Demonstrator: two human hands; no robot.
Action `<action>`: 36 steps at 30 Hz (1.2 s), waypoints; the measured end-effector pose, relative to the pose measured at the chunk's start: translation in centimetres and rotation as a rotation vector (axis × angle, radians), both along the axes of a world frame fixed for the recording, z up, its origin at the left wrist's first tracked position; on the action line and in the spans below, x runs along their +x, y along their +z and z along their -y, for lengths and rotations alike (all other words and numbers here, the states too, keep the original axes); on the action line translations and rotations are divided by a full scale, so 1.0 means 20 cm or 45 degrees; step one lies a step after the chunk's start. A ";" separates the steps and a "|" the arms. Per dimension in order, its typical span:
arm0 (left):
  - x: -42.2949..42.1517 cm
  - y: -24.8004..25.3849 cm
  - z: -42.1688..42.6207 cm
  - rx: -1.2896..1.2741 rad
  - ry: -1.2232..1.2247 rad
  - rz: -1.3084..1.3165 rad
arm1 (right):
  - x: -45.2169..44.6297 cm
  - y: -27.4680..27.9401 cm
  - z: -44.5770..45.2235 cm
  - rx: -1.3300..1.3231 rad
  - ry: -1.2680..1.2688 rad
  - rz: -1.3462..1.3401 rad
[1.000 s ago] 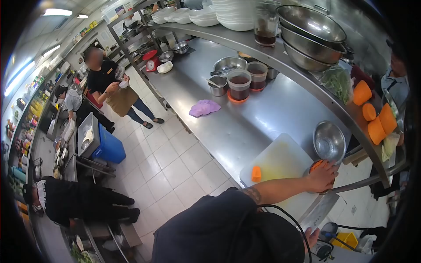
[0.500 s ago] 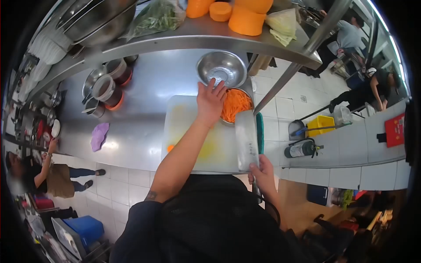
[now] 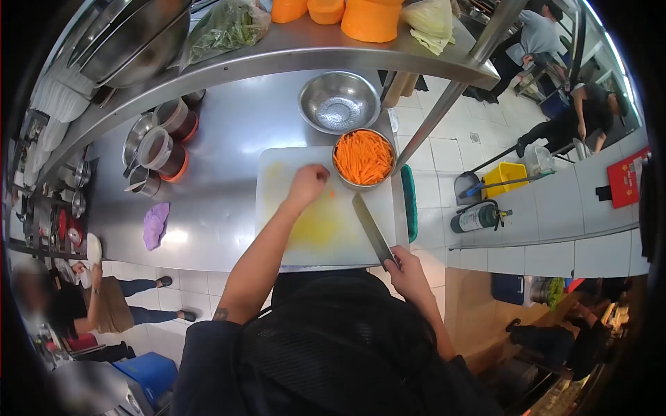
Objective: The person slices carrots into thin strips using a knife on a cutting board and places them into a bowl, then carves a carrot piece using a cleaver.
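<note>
My right hand [image 3: 409,274] grips the handle of a cleaver [image 3: 374,230], whose blade points away from me, edge-on, over the right part of the cutting board [image 3: 340,246]. My left hand [image 3: 309,184] is over the board's upper middle with its fingers curled in. Whether anything is inside them is hidden. Just right of it, small orange bits [image 3: 331,194] lie on the yellow-stained board. A metal bowl heaped with carrot strips [image 3: 363,158] stands at the board's far right corner. Behind that is a steel bowl [image 3: 339,102] with nothing in it.
A purple cloth [image 3: 156,226] and tubs of dark sauce [image 3: 161,151] are on the steel counter to the left. Overhead, a shelf [image 3: 305,57] carries pumpkin pieces [image 3: 371,22] and bagged greens [image 3: 225,31]. A metal post [image 3: 444,118] rises at right. Several people are around.
My left hand has drawn back from the carrot bowl, its spread fingers now curled. The cleaver has turned from flat to edge-on and come away from the bowl, which now shows a full heap.
</note>
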State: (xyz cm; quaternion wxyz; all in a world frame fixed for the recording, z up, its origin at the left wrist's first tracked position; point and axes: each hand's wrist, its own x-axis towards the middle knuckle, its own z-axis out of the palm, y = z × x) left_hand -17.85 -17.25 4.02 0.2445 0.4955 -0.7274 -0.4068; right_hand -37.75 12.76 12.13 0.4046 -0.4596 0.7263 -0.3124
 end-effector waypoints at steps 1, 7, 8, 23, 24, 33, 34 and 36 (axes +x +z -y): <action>0.01 -0.03 -0.08 -0.226 -0.205 0.110 | 0.01 0.01 0.00 0.033 -0.025 0.006; -0.09 -0.08 -0.22 -0.476 -0.392 0.490 | -0.01 -0.06 -0.04 -0.001 0.024 -0.121; -0.10 -0.07 -0.21 -0.456 -0.406 0.594 | -0.01 -0.06 -0.04 -0.003 0.024 -0.124; -0.22 0.38 -0.03 0.080 0.094 -0.603 | 0.14 -0.18 0.32 -0.478 0.497 -0.542; -0.24 0.38 -0.04 0.083 0.111 -0.609 | 0.13 -0.19 0.32 -0.473 0.515 -0.545; -0.18 0.39 -0.02 -0.125 0.209 -0.404 | -0.07 -0.61 -0.42 -0.114 -0.449 -0.428; -0.20 0.37 -0.03 -0.383 0.113 -0.261 | -0.05 -0.76 -0.52 -0.065 -0.561 -0.352; -0.26 0.35 -0.05 -0.645 0.009 -0.132 | -0.07 -1.64 -0.97 -0.043 -0.622 -0.409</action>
